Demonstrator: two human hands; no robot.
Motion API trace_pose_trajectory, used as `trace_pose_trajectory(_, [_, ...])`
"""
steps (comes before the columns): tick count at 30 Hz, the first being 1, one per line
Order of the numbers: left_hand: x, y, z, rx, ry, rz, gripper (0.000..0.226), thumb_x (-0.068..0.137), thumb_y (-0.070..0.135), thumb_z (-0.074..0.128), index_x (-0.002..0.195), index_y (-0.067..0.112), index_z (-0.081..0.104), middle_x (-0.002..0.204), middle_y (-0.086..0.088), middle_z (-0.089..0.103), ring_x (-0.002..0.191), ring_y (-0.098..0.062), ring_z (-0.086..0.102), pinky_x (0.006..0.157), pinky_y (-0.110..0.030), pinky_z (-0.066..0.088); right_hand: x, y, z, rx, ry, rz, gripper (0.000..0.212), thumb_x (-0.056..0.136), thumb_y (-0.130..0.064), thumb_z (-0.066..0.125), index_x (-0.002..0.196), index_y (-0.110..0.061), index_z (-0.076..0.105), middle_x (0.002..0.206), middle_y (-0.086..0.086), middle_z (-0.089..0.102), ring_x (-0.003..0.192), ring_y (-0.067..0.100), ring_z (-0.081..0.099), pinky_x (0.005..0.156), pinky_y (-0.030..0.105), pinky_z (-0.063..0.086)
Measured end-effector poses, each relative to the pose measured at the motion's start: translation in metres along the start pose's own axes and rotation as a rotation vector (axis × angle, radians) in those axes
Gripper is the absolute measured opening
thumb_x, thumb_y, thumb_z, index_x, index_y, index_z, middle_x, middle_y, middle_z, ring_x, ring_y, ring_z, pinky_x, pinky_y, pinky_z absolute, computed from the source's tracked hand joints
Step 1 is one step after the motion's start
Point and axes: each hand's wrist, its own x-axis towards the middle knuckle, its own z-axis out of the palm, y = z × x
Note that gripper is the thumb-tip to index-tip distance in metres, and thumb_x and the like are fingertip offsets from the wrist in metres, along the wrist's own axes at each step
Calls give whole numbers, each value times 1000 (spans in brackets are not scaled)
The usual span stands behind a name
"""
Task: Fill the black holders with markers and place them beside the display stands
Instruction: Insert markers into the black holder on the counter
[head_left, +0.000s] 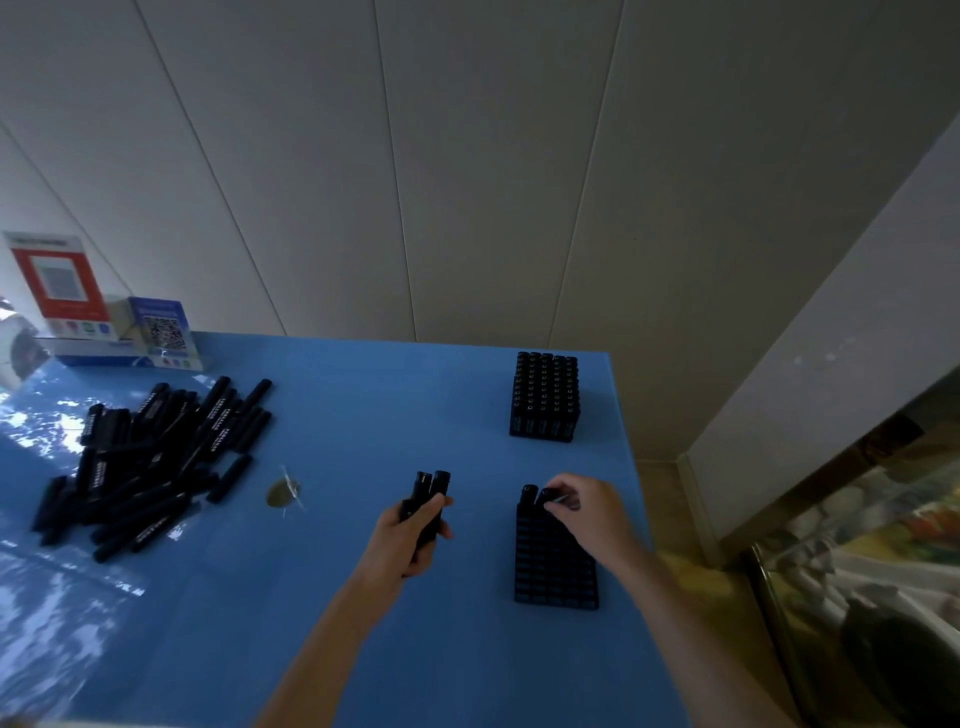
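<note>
At near holder (555, 561), right hand (584, 512) pinches half-hidden marker (546, 496); left hand (410, 535) grips markers (430, 499), count unclear.

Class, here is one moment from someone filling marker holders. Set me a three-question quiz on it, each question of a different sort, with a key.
1. True or false: the left hand grips several markers.
2. Where is the right hand working? A) at the loose marker pile B) at the far corner of the near holder C) at the display stands
3. Fill in: the far holder looks ____ of markers.

Key: 1 true; 2 B; 3 full.
</note>
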Motion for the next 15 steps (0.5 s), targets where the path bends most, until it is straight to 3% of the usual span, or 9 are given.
trace_pose_trajectory(5, [2,-3,9,7,-18,-29,34,100,18,57,121,-9,53,81,-16,67,43,-13,31,37,-24,23,2,-3,3,-53,16,-13,13,86,-15,75,87,-26,68,82,-16,68,74,-4,63,66,11,48])
trace_pose_trajectory(11, [1,-1,24,71,-28,4,27,98,20,61,119,2,63,81,-11,68,44,-12,29,37,-22,23,4,-3,3,-28,20,-7,13,84,-14,76,87,-25,70,83,-14,70,79,-4,64,74,14,51])
trace_pose_trajectory(15, [-1,2,30,123,-25,38,24,96,23,65,115,10,68,83,-9,71,46,-12,26,38,-22,23,0,1,1,-13,22,18,27,82,-18,78,107,-21,69,98,-12,68,91,0,63,84,16,51])
